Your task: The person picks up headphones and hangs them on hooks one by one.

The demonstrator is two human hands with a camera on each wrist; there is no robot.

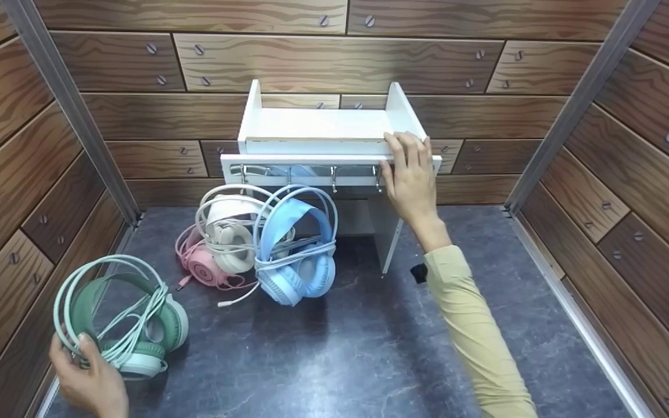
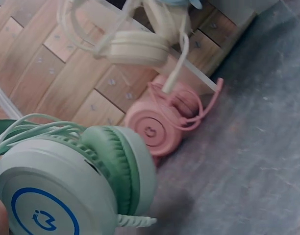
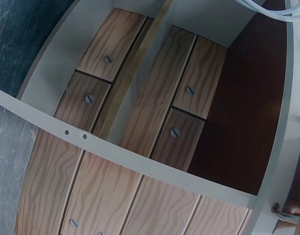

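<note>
Low on the left, my left hand holds green headphones by the headband, their pale cable bundled across them. In the left wrist view, an ear cup of these headphones with a blue ring fills the lower left. My right hand grips the right end of the front hook board on a white shelf rack, fingers over the top edge and thumb at the front. Blue headphones and white headphones hang from the rack's left hooks. Behind them, pink headphones are partly hidden.
Two metal hooks on the board's right half carry nothing. A small black object lies on the dark floor right of the rack. Wood-patterned walls with metal corner posts enclose the space.
</note>
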